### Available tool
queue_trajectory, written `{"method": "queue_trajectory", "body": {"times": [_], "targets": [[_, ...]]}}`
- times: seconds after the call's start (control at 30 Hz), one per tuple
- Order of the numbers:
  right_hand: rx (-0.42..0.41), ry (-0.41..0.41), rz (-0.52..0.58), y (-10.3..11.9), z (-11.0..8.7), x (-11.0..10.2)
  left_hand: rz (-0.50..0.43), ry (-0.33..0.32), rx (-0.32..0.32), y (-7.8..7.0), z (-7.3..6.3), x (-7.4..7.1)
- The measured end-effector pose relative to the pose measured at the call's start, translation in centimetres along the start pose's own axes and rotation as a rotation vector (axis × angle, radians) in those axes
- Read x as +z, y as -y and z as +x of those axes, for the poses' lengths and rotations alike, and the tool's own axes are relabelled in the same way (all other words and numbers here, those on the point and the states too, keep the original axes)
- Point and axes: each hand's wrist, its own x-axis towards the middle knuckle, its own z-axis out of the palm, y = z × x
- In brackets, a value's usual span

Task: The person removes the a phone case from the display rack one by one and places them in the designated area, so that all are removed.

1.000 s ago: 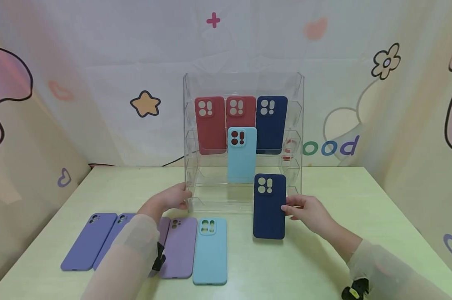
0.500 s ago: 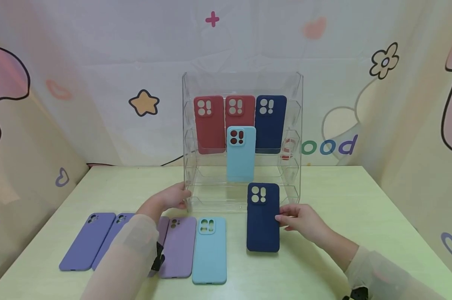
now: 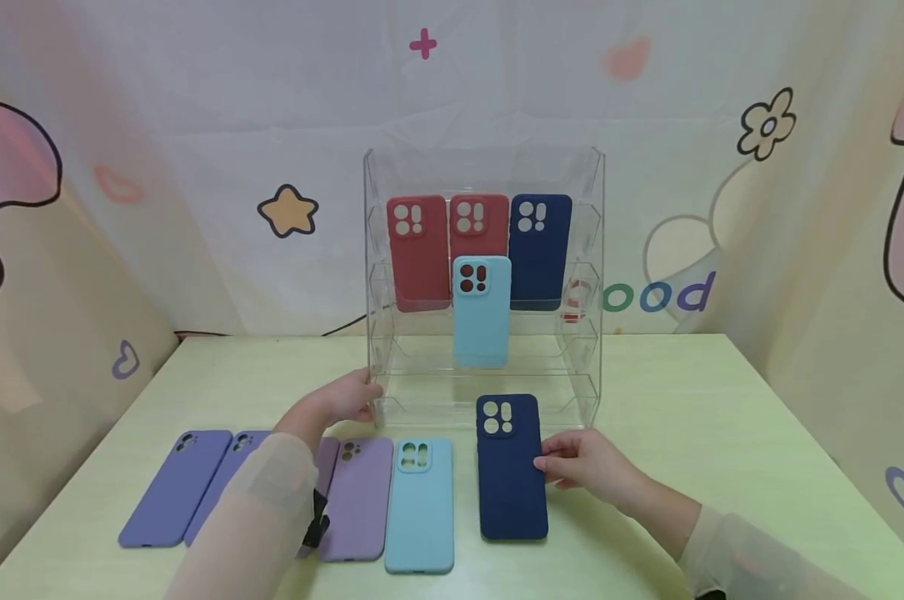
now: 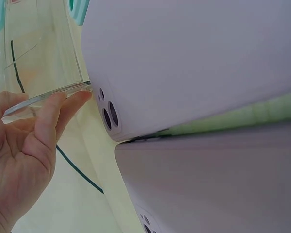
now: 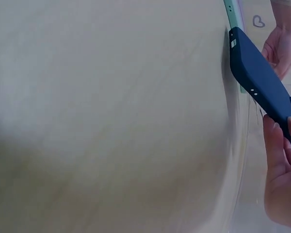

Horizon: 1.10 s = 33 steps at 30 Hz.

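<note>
My right hand (image 3: 590,468) pinches a dark blue phone case (image 3: 511,471) by its right edge, thumb on the back face. The case is tilted, low over the table, just right of a light blue phone case (image 3: 420,508). In the right wrist view the blue case (image 5: 259,73) slants up from the tabletop. My left hand (image 3: 344,395) grips the lower left side edge of a clear acrylic display rack (image 3: 429,408). The left wrist view shows thumb and fingers of the left hand (image 4: 29,150) around that clear panel (image 4: 43,97).
Two red cases (image 3: 422,258), a dark blue case (image 3: 539,258) and a light blue case (image 3: 481,321) stand in the rack. Purple cases (image 3: 357,500) and violet-blue cases (image 3: 174,492) lie in a row at left, partly under my left sleeve (image 3: 260,500). A patterned curtain (image 3: 197,167) hangs behind.
My right hand has brought the dark blue case down and left, away from the rack's front and toward the light blue case on the table. The left hand keeps its grip on the rack.
</note>
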Motion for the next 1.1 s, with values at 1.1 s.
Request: {"method": "queue_trajectory", "body": {"times": [1.1], "targets": [[0.013, 0.04, -0.123, -0.4, 0.0, 2.1, -0.008, -0.009, 0.0, 0.3, 0.3, 0.1]]}}
